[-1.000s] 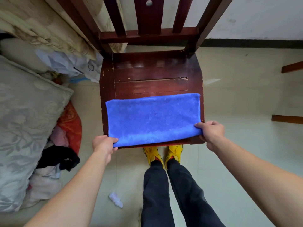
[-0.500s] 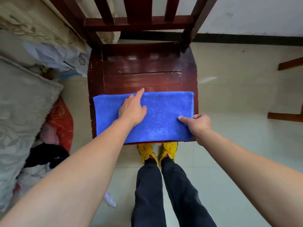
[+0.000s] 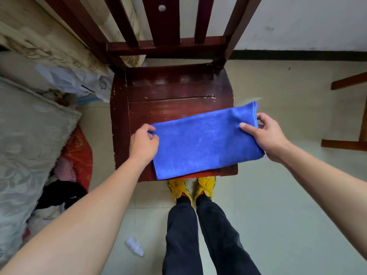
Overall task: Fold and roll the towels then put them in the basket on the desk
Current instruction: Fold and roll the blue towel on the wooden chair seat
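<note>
Blue towel point(image 3: 206, 141), folded, lies slanted over the front of the wooden chair seat point(image 3: 168, 92), its far end pointing to 2 o'clock. At its 9 o'clock end the left hand point(image 3: 144, 144) pinches the corner. At 3 o'clock the right hand point(image 3: 266, 135) grips the other end, thumb on top.

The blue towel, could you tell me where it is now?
Centre of the head view: blue towel on the front of the wooden chair, gripped by left hand and right hand.

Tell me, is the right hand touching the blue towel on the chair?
Touching. The head view shows the right hand pinching the blue towel at its right end, thumb lying on top and fingers curled round its edge.
</note>
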`<state>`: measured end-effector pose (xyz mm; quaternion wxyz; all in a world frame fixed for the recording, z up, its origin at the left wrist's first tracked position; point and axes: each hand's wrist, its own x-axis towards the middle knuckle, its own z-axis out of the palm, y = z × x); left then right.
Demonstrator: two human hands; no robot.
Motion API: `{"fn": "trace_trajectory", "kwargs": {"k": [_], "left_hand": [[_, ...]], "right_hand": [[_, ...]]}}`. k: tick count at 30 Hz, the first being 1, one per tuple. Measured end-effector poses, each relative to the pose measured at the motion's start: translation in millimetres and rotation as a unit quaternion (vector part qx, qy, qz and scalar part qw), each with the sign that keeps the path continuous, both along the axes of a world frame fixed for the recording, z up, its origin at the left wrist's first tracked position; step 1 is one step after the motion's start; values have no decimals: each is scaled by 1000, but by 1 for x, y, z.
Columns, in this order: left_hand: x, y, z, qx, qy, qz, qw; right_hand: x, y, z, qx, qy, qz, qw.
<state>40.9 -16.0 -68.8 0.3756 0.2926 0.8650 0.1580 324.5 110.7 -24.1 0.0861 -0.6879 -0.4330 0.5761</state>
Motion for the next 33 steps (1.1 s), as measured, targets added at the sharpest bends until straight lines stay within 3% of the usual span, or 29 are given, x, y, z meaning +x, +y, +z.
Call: {"fn": "trace_trajectory", "kwargs": {"k": [5,11,17,23,25,27,30,33], "left_hand": [[-8,-22,-1,-70,-27,5,997],[-15,-44,-7,-74,-37,44,996],[-31,-61,-24,-70,-51,71,994],[-41,-71,-31,-62,-60,76,993],[-41,-70,-29,-58,-56,78,994],[-41,-66,-22,-40,-34,87,995],[-29,-47,-5,21,-4,60,998],[-3,-19,3,56,-84,22,995]], "right_hand": [[-31,-12,29,52,28,87,994],[-100,-57,7,138,-86,246,956],[-151,-97,-27,148,-139,369,907],[-171,-117,-46,114,-127,420,891],[-169,-119,-45,92,-73,400,909],[-159,-107,-39,83,-34,289,953],[-133,-73,-39,121,-67,130,982],[-122,-44,-42,59,-45,79,994]]}}
